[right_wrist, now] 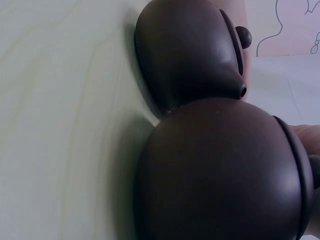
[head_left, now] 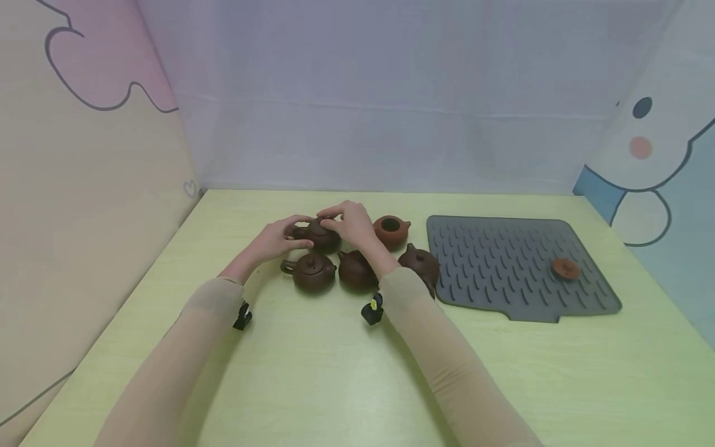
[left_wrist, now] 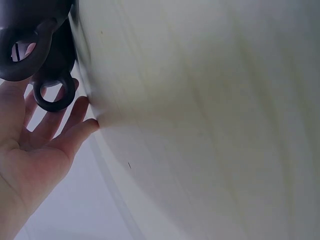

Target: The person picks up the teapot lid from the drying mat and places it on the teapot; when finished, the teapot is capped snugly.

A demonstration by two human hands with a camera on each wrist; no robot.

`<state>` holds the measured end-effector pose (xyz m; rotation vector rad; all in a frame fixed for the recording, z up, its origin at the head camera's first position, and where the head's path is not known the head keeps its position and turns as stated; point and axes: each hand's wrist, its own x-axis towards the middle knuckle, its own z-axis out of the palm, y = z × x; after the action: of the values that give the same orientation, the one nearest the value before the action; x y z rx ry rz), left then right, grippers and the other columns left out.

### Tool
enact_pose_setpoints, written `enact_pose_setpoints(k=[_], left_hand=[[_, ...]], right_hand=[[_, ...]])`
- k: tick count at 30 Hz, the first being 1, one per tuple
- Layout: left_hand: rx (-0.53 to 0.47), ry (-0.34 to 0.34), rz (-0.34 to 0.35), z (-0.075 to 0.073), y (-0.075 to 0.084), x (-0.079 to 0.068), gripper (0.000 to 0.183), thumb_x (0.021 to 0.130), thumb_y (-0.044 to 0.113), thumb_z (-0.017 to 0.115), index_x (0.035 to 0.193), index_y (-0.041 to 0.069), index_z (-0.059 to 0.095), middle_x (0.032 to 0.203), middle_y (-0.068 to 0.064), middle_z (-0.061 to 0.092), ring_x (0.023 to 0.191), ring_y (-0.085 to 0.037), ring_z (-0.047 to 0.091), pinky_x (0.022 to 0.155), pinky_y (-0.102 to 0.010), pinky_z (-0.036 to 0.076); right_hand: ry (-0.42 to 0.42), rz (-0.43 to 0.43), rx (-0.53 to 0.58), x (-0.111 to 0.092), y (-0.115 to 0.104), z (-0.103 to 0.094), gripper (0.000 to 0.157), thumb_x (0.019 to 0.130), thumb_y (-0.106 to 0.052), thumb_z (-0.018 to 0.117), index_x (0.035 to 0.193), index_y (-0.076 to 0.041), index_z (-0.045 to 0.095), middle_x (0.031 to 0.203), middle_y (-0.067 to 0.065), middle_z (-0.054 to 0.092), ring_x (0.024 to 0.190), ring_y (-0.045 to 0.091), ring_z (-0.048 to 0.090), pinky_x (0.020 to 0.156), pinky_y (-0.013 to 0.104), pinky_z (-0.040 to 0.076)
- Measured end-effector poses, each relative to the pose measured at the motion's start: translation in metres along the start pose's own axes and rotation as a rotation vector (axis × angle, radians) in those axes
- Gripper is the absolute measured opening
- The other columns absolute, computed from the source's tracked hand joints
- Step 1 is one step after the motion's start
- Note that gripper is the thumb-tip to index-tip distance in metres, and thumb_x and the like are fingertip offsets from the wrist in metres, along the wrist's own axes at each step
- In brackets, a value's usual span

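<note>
A dark brown teapot (head_left: pixel 325 242) stands at the back left of the group. My left hand (head_left: pixel 275 239) spans its handle side, thumb at the near side and fingers at the far side; the left wrist view shows fingers (left_wrist: pixel 75 117) spread behind the handle. From above, my right hand (head_left: pixel 356 225) pinches the knob of this teapot's lid, which the fingers partly cover. Just in front stands another lidded brown teapot (head_left: pixel 314 277). Beneath my right wrist is a third brown teapot (head_left: pixel 355 272), seen partly behind the arm.
A reddish teapot (head_left: pixel 390 236) with an uncovered mouth stands behind the right forearm. Another dark teapot (head_left: pixel 420 263) is partly hidden by the right sleeve. On the right lies a grey ridged mat (head_left: pixel 486 267) with a reddish lid (head_left: pixel 566 269) on it.
</note>
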<state>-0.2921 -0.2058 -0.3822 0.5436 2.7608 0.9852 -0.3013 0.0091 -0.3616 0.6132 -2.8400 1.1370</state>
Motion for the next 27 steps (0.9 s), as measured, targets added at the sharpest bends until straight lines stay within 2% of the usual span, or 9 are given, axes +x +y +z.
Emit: enact_pose_setpoints(k=[5, 11, 14, 18, 22, 27], left_hand=[[-0.002, 0.0, 0.008, 0.0, 0.0, 0.001, 0.059, 0.091, 0.037, 0.071, 0.144, 0.024, 0.048, 0.14, -0.016, 0.059, 0.128, -0.036, 0.057, 0.106, -0.056, 0.043], [0.005, 0.004, 0.009, 0.003, -0.002, 0.002, 0.059, 0.09, 0.038, 0.071, 0.143, 0.025, 0.048, 0.138, -0.015, 0.061, 0.118, -0.035, 0.064, 0.101, -0.053, 0.047], [0.004, 0.004, 0.009, 0.004, -0.003, 0.003, 0.059, 0.09, 0.038, 0.071, 0.143, 0.026, 0.048, 0.139, -0.014, 0.06, 0.117, -0.036, 0.064, 0.101, -0.054, 0.047], [-0.002, 0.001, 0.007, 0.005, -0.004, 0.003, 0.06, 0.09, 0.04, 0.071, 0.144, 0.027, 0.048, 0.138, -0.015, 0.061, 0.118, -0.038, 0.064, 0.102, -0.055, 0.047], [-0.002, 0.003, 0.01, 0.004, -0.004, 0.003, 0.06, 0.09, 0.041, 0.071, 0.144, 0.027, 0.047, 0.138, -0.015, 0.061, 0.118, -0.038, 0.064, 0.103, -0.055, 0.047], [-0.006, -0.002, 0.012, 0.004, -0.005, 0.004, 0.062, 0.09, 0.042, 0.07, 0.145, 0.027, 0.046, 0.141, -0.014, 0.058, 0.119, -0.037, 0.063, 0.102, -0.055, 0.047]], right_hand=[[-0.014, 0.017, 0.005, -0.002, -0.002, -0.002, 0.029, 0.095, -0.025, 0.067, 0.123, -0.019, 0.071, 0.12, 0.004, 0.072, 0.12, 0.029, 0.061, 0.099, 0.039, 0.052], [-0.067, -0.017, -0.016, -0.011, -0.003, -0.01, 0.041, 0.093, -0.027, 0.069, 0.133, -0.017, 0.064, 0.131, 0.009, 0.065, 0.126, 0.034, 0.057, 0.102, 0.042, 0.05], [-0.087, -0.071, -0.031, -0.017, 0.0, -0.013, 0.045, 0.093, -0.029, 0.069, 0.136, -0.015, 0.061, 0.138, 0.007, 0.062, 0.131, 0.03, 0.054, 0.106, 0.042, 0.047], [-0.088, -0.185, -0.059, -0.026, 0.004, -0.016, 0.048, 0.093, -0.03, 0.069, 0.138, -0.014, 0.059, 0.142, 0.005, 0.059, 0.137, 0.025, 0.05, 0.113, 0.041, 0.042], [-0.048, -0.28, -0.067, -0.037, 0.006, -0.018, 0.047, 0.095, -0.029, 0.067, 0.138, -0.013, 0.058, 0.145, 0.009, 0.056, 0.14, 0.028, 0.046, 0.117, 0.045, 0.037], [0.003, -0.348, -0.072, -0.052, 0.006, -0.021, 0.046, 0.098, -0.028, 0.063, 0.141, -0.015, 0.055, 0.151, 0.009, 0.048, 0.143, 0.029, 0.04, 0.117, 0.048, 0.036]])
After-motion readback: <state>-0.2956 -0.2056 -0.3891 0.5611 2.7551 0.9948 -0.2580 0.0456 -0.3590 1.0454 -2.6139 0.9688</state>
